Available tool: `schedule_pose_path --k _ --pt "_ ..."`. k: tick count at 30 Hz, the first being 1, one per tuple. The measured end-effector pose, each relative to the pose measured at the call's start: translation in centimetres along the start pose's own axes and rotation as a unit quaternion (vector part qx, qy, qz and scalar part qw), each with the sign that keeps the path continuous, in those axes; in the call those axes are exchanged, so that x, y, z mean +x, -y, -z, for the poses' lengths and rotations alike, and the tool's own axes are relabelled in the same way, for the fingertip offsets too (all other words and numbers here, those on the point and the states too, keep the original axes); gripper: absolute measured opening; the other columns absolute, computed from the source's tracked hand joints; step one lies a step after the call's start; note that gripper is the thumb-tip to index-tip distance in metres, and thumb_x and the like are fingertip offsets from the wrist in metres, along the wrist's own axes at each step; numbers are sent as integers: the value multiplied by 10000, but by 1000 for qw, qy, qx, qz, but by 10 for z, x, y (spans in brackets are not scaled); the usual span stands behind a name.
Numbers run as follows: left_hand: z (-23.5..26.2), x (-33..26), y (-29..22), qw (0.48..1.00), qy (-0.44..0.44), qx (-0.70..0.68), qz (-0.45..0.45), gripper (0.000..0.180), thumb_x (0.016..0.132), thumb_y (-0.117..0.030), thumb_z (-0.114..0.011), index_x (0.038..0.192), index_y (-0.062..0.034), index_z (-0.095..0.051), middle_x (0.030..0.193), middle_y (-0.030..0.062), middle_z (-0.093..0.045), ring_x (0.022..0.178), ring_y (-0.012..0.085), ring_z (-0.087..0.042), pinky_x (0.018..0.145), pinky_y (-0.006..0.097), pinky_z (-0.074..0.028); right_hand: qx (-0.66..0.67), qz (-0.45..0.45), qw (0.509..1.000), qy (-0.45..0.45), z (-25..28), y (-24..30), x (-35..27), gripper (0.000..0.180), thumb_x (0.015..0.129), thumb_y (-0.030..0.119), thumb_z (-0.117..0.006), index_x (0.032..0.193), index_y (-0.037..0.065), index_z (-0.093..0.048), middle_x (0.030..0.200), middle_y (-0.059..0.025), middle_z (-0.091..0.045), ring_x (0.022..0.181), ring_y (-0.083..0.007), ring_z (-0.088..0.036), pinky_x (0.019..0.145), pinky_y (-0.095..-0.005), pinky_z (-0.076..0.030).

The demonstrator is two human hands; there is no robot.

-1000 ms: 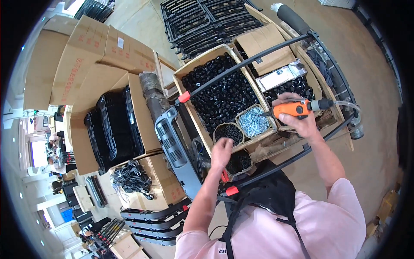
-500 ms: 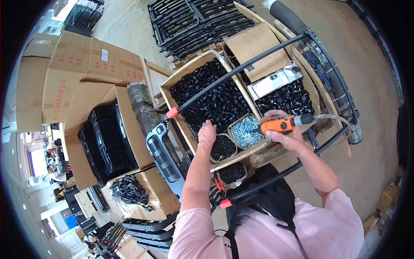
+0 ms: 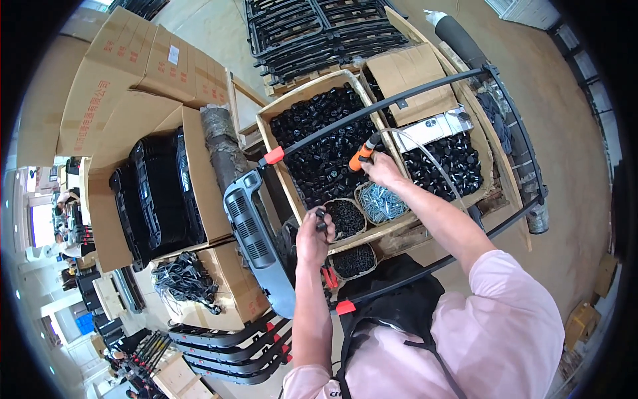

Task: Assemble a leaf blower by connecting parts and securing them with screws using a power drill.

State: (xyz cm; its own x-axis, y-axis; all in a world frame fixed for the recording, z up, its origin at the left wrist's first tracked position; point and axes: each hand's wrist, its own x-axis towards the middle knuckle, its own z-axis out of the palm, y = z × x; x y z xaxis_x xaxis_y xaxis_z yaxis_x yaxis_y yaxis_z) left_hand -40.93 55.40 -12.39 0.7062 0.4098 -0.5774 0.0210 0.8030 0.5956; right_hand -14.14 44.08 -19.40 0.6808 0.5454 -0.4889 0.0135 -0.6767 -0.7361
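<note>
My right hand (image 3: pixel 384 169) is closed round an orange and black pneumatic screwdriver (image 3: pixel 359 158) with a clear hose, above the bin of black plastic caps (image 3: pixel 325 126). Fingers curled, my left hand (image 3: pixel 314 238) grips a small black plastic cap (image 3: pixel 321 221) beside the tub of black screws (image 3: pixel 345 219). Silver screws (image 3: pixel 381 202) fill the tub to the right of it. A black tubular frame (image 3: pixel 352 118) with red ends lies across the bins. Its near bar (image 3: pixel 425 267) passes in front of me. A grey vented plastic cover (image 3: pixel 256 233) stands at the frame's left.
More black caps (image 3: pixel 445 166) fill the right bin, with a white box (image 3: pixel 435 128) and a cardboard sheet (image 3: pixel 412 80) over them. Left stands an open carton (image 3: pixel 193 173) of black covers, above bundled cables (image 3: pixel 186 282). Stacked black frames (image 3: pixel 325 36) lie at the back.
My left hand has drawn back toward me from the cap bin with a black cap. My right hand has moved left and forward, turning the screwdriver and swinging its hose over the right bin.
</note>
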Motion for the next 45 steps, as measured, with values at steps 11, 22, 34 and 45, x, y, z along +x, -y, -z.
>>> schedule_pose_path --k 11,22,34,45 --pt "9 -82 31 999 17 40 -16 315 1135 -346 -504 1258 -75 -605 998 50 -675 764 129 -632 616 265 -486 -440 233 864 78 -19 -61 -75 267 899 86 -554 1120 31 -695 1088 -225 -725 1084 -402 -711 946 -493 -566" --pt "26 -110 31 997 41 71 -6 325 1112 -264 -565 1351 -46 -600 990 50 -674 770 110 -636 635 259 -531 -463 202 857 97 -20 -61 -67 234 809 96 -620 978 -5 -746 989 -246 -752 1002 -407 -734 930 -503 -570" --pt "31 -99 30 982 49 180 -26 367 1099 -198 -586 1404 4 -570 1078 94 -668 872 148 -664 766 301 -606 315 15 943 105 -17 -9 -125 207 968 188 -737 1086 19 -726 819 -23 -690 645 -87 -621 558 -252 -488" --pt "12 -100 33 952 41 302 -40 366 1076 -150 -614 1394 28 -585 1039 88 -691 844 136 -682 745 290 -606 77 267 959 50 -52 46 -201 171 943 152 -743 1042 12 -728 876 -106 -747 769 -175 -698 712 -344 -555"
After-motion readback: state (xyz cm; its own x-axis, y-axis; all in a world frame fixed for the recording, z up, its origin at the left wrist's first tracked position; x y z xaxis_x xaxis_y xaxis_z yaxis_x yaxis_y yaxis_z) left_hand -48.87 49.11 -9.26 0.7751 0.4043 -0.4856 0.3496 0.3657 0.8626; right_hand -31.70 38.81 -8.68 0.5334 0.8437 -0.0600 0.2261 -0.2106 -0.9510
